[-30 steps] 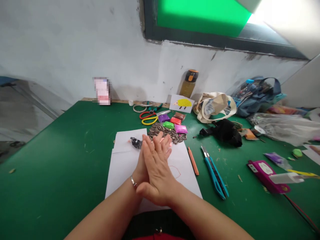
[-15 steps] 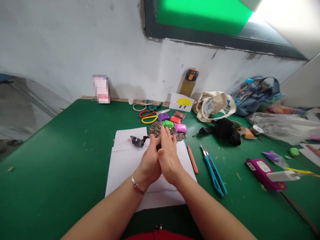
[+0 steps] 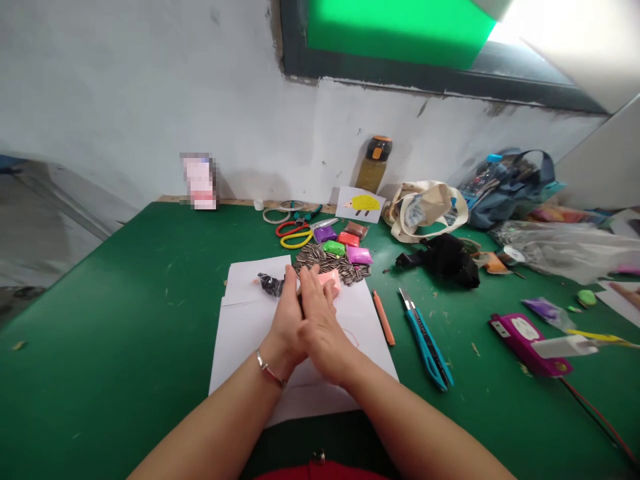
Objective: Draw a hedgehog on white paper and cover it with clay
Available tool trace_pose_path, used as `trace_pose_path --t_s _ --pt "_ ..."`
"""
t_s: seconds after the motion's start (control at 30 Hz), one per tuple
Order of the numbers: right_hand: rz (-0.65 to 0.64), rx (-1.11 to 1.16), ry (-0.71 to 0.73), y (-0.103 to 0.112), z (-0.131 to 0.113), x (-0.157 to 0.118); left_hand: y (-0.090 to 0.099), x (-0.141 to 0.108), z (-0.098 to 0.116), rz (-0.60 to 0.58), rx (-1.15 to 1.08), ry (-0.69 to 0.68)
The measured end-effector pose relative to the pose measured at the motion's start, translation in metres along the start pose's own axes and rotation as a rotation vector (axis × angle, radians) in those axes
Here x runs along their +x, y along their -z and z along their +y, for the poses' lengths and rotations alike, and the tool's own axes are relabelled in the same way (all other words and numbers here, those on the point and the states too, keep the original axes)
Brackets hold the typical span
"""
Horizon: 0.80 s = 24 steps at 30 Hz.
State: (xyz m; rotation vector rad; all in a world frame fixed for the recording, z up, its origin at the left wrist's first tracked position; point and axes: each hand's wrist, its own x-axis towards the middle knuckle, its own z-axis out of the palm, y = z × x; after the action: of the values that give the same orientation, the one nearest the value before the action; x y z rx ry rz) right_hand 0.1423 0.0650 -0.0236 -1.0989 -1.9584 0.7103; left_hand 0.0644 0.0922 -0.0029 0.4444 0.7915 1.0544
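Note:
My left hand (image 3: 286, 327) and my right hand (image 3: 321, 333) are pressed palm to palm above white paper (image 3: 240, 347). A small dark piece shows between them, mostly hidden. The fingers of both hands are stretched out. Beyond my right fingertips lies a pink packet (image 3: 331, 280). Left of the hands is a black clay packet (image 3: 270, 285). Sunflower seeds (image 3: 310, 256) are heaped behind the hands, with green (image 3: 334, 248), purple (image 3: 325, 234) and red (image 3: 349, 239) packets near them. A faint drawn line shows on the paper, right of my right hand.
To the right lie an orange crayon (image 3: 384, 319), a teal cutter (image 3: 426, 343) and a magenta glue gun (image 3: 527, 343). Scissors (image 3: 296, 239), a hedgehog picture (image 3: 361, 205) and a bottle (image 3: 374, 163) stand or lie behind. Bags (image 3: 425, 210) are at the back right; another person's hand (image 3: 625, 293) shows at the edge.
My pressed hands have shifted left, my right hand sliding against the left. The pink packet and the drawn line now show. The view has shifted slightly.

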Motion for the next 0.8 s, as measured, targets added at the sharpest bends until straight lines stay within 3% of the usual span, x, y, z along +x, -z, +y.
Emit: trace_pose_path --t_s 0.1,0.23,0.33,0.43,0.5,0.63,0.8 --pt "0.014 0.247 -0.09 0.002 0.003 0.004 0.001 -0.001 0.01 0.037 -0.115 0.111" --pt "0.095 0.483 -0.178 0.013 0.003 0.007 0.002 -0.003 0.018 -0.027 -0.137 0.088" --pt "0.134 0.375 -0.187 0.027 0.001 0.009 0.003 -0.004 0.017 -0.11 -0.132 0.136" --pt "0.033 0.215 -0.02 0.038 -0.002 0.009 0.004 -0.006 0.015 -0.162 -0.124 0.231" --pt "0.006 0.213 -0.034 0.044 -0.003 0.01 0.005 -0.007 0.016 -0.198 -0.096 0.264" --pt "0.094 0.458 -0.294 0.051 0.004 0.009 0.008 -0.011 0.026 -0.275 0.064 0.236" --pt "0.263 0.595 -0.41 0.059 0.016 0.011 0.013 -0.01 0.034 -0.253 0.489 0.069"
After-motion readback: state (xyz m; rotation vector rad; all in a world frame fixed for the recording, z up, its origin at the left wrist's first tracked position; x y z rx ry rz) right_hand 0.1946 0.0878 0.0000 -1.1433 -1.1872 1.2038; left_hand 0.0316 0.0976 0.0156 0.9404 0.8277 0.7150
